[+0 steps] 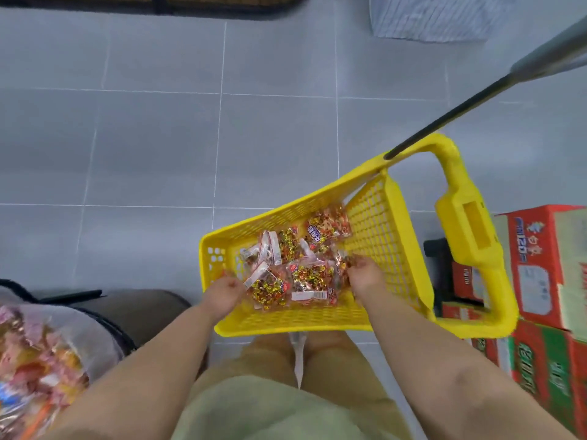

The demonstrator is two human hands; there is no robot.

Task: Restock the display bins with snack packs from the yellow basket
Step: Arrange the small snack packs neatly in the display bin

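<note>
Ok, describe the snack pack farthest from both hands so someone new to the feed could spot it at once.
Find the yellow basket on the grey tiled floor. Its packs are heaped between the left hand and right hand; the snack pack lies at the heap's far right corner, nearest the basket's handle end. It alone shows a big blue-purple label, and neither hand touches it.

No text fully legible.
- Top cardboard box (540,249), red and white: a column of blue Korean characters, turned sideways, too blurred to read.
- Lower cardboard boxes (546,369), red and green: large white characters, blurred.
- Snack packs (317,233): purple-blue logo with white characters, unreadable.
- White sticker (308,295) on one pack: fine print, too small.
</note>
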